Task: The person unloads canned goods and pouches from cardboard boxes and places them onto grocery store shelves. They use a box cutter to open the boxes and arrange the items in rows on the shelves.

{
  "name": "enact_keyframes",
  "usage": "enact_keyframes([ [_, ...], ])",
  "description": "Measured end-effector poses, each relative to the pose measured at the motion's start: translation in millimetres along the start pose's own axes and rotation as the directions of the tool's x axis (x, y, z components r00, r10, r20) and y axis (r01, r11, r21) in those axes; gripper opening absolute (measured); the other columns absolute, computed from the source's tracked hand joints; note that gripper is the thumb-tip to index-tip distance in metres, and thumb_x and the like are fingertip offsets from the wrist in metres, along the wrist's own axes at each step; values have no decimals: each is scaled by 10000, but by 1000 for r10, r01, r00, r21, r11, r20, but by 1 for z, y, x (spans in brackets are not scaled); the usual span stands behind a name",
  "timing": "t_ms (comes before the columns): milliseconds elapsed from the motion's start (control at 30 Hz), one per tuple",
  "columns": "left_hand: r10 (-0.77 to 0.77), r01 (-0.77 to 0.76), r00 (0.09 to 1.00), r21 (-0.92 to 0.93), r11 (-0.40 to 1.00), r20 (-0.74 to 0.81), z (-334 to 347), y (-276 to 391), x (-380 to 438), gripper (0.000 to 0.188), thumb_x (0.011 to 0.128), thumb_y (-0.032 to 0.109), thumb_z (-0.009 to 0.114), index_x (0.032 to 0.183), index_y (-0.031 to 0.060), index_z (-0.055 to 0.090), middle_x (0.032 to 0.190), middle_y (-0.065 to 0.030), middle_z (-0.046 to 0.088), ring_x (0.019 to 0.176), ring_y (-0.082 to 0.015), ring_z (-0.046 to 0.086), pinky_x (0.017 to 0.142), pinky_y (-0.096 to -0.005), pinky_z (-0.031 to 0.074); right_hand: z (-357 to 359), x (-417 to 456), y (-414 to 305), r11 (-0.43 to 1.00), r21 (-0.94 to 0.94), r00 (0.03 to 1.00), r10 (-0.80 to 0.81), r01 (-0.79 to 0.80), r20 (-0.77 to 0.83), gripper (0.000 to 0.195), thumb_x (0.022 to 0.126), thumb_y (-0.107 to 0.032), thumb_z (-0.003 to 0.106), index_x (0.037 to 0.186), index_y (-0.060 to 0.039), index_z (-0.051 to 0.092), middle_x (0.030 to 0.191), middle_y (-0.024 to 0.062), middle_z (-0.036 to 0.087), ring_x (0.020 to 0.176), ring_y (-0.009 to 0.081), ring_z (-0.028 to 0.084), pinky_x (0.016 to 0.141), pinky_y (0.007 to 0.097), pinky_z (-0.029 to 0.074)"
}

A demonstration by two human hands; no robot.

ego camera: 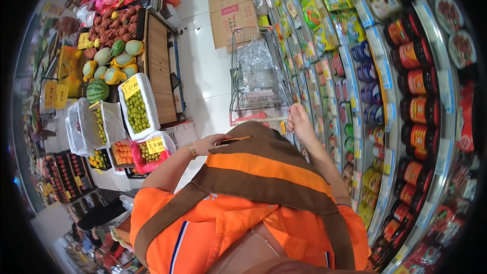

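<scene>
My right hand [300, 122] is closed around the right end of the handle [276, 119] of a metal shopping cart [253, 97]. Crumpled clear plastic wrap [255, 61] fills much of the cart's basket. At the front of my brown apron [262, 182] with its orange band is my left hand [207, 144], a bracelet at the wrist. Its fingers are mostly hidden at an orange-edged fold of the apron, perhaps a pocket, so their grip does not show.
Shelves of jars [418, 82], cans [371, 83] and packets [315, 17] line the right side, close to the cart. A flattened cardboard box [233, 13] stands beyond it. Left are a wooden fruit stand [159, 68], melons [102, 56] and a foam box of green fruit [137, 112]. White tiled floor [201, 68] runs between.
</scene>
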State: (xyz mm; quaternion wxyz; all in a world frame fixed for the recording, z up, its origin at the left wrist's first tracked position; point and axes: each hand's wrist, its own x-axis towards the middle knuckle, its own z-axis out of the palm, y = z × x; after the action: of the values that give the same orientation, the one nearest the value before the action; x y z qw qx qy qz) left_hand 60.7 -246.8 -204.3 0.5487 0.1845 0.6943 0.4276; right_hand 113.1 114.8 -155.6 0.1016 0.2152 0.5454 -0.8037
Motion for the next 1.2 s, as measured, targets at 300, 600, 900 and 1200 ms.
enact_keyframes([
  [300, 141, -72, 985, 516, 853, -95, 6, 46, 15, 258, 835, 215, 690, 1060, 95, 728, 955, -149, 707, 839, -297, 680, 770, -354, 542, 15, -37, -19, 654, -688, 919, -29, 316, 394, 201, 953, -204, 596, 942, -7, 633, 807, 112, 639, 750, 218, 613, 680, 349, 468],
  [600, 36, 23, 989, 392, 920, -142, 12, 80, 56, 158, 738, 109, 776, 808, -15, 709, 677, -85, 684, 613, -131, 649, 593, -290, 528, 63, -51, 3, 185, -890, 904, 24, 416, 427, 166, 798, -148, 598, 761, -34, 714, 751, 178, 690, 715, 350, 692, 634, 458, 551],
  [900, -115, 72, 982, 270, 960, 149, 21, 116, 70, 59, 839, 22, 701, 823, -26, 671, 582, -36, 620, 493, -78, 567, 470, -260, 453, 65, -47, 79, 202, -955, 975, -94, 216, 200, 348, 850, -288, 596, 953, 43, 567, 732, 176, 683, 681, 296, 705, 573, 424, 550],
  [1200, -286, -25, 852, 578, 816, 439, 5, 129, 101, 174, 878, 150, 722, 928, -15, 699, 773, -46, 705, 697, -90, 634, 642, -263, 506, 4, -82, 82, 696, -713, 995, 92, -81, -24, 668, 854, -574, 622, 1214, -15, 552, 994, 201, 691, 927, 364, 672, 765, 451, 531],
])
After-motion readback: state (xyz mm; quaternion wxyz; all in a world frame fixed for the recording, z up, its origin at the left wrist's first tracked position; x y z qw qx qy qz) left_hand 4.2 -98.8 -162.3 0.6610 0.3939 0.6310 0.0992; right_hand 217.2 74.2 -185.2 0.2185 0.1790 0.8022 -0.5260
